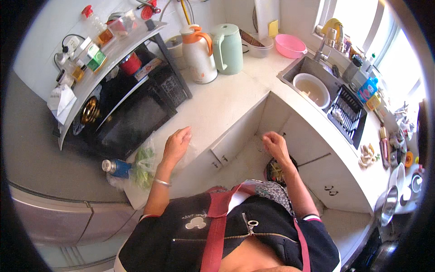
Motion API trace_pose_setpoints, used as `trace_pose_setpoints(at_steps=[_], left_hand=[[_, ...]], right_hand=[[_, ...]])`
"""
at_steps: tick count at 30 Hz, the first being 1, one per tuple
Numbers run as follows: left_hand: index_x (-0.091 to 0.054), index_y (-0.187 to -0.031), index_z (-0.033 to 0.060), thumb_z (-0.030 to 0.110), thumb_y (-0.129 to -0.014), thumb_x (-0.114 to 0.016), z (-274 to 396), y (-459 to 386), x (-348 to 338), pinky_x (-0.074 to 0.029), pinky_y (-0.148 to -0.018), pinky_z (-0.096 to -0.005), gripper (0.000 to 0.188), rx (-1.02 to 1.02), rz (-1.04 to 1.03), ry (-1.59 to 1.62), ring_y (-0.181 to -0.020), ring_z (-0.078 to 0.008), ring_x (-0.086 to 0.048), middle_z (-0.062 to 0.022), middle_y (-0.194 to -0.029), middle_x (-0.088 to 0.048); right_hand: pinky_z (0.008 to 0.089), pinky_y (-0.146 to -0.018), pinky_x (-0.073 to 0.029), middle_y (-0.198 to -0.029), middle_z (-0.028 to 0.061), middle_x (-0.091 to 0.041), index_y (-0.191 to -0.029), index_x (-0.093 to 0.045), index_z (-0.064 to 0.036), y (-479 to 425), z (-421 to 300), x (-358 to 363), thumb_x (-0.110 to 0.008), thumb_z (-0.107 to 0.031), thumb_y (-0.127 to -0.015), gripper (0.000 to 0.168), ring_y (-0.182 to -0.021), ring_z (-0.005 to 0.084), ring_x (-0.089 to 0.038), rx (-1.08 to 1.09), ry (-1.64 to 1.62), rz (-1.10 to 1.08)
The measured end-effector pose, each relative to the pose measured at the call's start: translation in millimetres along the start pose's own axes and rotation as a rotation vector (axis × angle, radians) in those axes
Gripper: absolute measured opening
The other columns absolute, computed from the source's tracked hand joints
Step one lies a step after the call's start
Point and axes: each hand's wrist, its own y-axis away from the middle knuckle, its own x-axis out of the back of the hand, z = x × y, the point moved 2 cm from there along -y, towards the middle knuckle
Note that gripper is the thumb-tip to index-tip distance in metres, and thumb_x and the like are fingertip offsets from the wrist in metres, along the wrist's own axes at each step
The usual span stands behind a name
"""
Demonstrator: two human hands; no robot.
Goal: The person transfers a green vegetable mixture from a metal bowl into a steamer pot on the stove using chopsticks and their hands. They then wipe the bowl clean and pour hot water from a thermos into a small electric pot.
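My left hand (177, 144) is above the counter's front edge, its fingers bent together. Behind and beside it lies a clear plastic bag (149, 144) with leafy green vegetables (144, 168). Whether the fingers touch the thin plastic is unclear. A blue vacuum flask (119, 168) with a steel cap lies on its side against the bag. My right hand (276, 145) hangs in the air before the corner cabinets, fingers curled in and nothing visible in them. Below that forearm, a waste bin (272, 171) with scraps stands on the floor, partly hidden.
A black microwave (136, 122) sits under a shelf (112, 64) crowded with bottles. A white-and-orange thermos jug (198, 57) and a green jug (231, 51) stand behind. The sink (287, 73) holds a white basin (327, 90) of cloudy water and a black rack (346, 112). Garlic (368, 154) lies right.
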Motion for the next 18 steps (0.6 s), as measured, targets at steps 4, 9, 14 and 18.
trace_pose_setpoints(at_steps=[4, 9, 14, 18], left_hand=[[-0.054, -0.107, 0.0007, 0.015, -0.081, -0.051, 10.8, -20.3, -16.4, -0.044, -0.078, -0.0341, 0.03, 0.058, -0.075, -0.078, -0.089, -0.0301, -0.057, -0.0159, -0.101, -0.057], [-0.055, -0.106, 0.0006, 0.012, -0.081, -0.051, 14.4, -63.5, -41.2, -0.045, -0.076, -0.0347, 0.028, -0.013, -0.051, -0.033, -0.087, -0.0299, -0.057, -0.0153, -0.099, -0.057], [-0.054, -0.108, 0.0009, 0.012, -0.082, -0.05, 5.3, -103.4, -42.0, -0.044, -0.077, -0.0348, 0.028, 0.0, -0.022, 0.013, -0.089, -0.0304, -0.056, -0.0159, -0.1, -0.057], [-0.053, -0.109, 0.0015, 0.012, -0.082, -0.05, -21.9, -113.3, -45.2, -0.044, -0.078, -0.0343, 0.029, 0.061, 0.028, 0.084, -0.092, -0.0306, -0.055, -0.0164, -0.102, -0.057]], right_hand=[[0.0256, -0.059, -0.043, -0.067, 0.0069, -0.057, -0.086, -0.058, 0.002, -85.7, -35.0, -12.2, -0.055, -0.015, -0.081, 0.019, -0.065, 0.0116, -0.053, 0.046, -0.105, -0.148], [0.0288, -0.062, -0.044, -0.073, 0.009, -0.058, -0.09, -0.057, 0.001, -183.4, -88.9, -48.7, -0.058, -0.022, -0.078, 0.025, -0.068, 0.015, -0.055, 0.299, -0.018, -0.198], [0.0321, -0.069, -0.045, -0.089, 0.0155, -0.059, -0.102, -0.051, 0.004, -298.4, -129.7, -86.3, -0.064, -0.032, -0.072, 0.049, -0.081, 0.0241, -0.057, 0.468, 0.095, 0.143], [0.0302, -0.07, -0.044, -0.09, 0.0141, -0.054, -0.099, -0.047, 0.008, -344.3, -151.6, -110.9, -0.065, -0.042, -0.07, 0.061, -0.081, 0.0179, -0.053, 0.192, -0.029, 0.054]])
